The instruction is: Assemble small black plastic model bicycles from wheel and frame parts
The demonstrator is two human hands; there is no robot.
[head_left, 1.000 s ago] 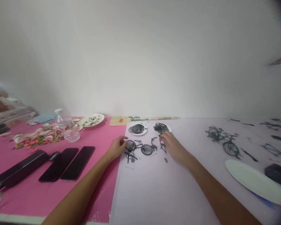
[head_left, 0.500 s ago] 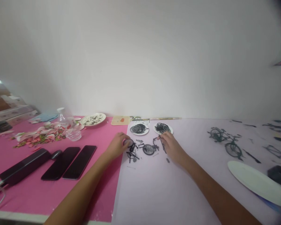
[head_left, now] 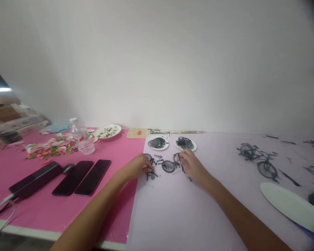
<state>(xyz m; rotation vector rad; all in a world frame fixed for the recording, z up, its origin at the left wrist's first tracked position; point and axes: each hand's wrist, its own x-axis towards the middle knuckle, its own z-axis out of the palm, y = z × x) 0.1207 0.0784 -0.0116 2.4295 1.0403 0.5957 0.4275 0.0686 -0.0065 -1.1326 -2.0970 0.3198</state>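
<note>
My left hand [head_left: 136,167] is pinched low over small black model-bicycle parts. A thin black frame-like piece [head_left: 152,173] sits at its fingertips; whether it is gripped is hard to see. My right hand [head_left: 193,164] has thumb and fingers closed on a thin black strip [head_left: 181,164], which slants toward the table. Between the hands lies a spoked wheel [head_left: 168,166], with another wheel [head_left: 176,157] partly hidden beside the right fingers. A further wheel [head_left: 147,157] lies by my left fingers. A small round part [head_left: 152,177] rests below them.
Two white plates [head_left: 149,146] of black parts stand behind the hands. An assembled model bicycle [head_left: 258,158] and an oval white plate [head_left: 285,204] are at right. Two phones [head_left: 92,177], a black power bank [head_left: 36,177], a clear bottle [head_left: 73,127] and petals [head_left: 52,146] lie left.
My left hand has shifted down from the wheel to the thin parts below it, its fingers now pinched there. My right hand stays on the strip. The view has turned slightly left.
</note>
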